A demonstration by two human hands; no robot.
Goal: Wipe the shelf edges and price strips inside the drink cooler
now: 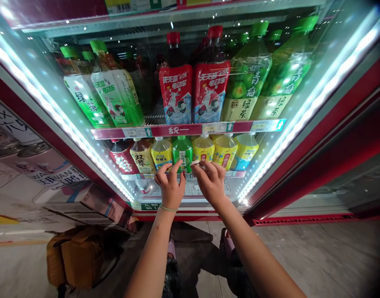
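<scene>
My left hand (171,188) is raised before the lower bottle shelf, its fingers bent and apart, with nothing seen between them. A thin band circles that wrist. Just behind its fingertips stands a green bottle (182,149) with a green cap. To the right, my right hand (211,181) has its fingers curled together near the shelf's front rail (236,174). A small pale bit shows at its fingertips, too unclear to name. Beyond this hand are yellow-labelled bottles (226,150); a yellow lemon drink bottle (161,152) stands behind the left fingers.
On the upper shelf stand red-labelled bottles (176,89), green tea bottles (120,95) and green plum tea bottles (248,74). A price rail (190,129) runs below them. Lit door-frame strips flank the cooler. A brown bag (81,256) lies on the floor by stacked cartons (65,178).
</scene>
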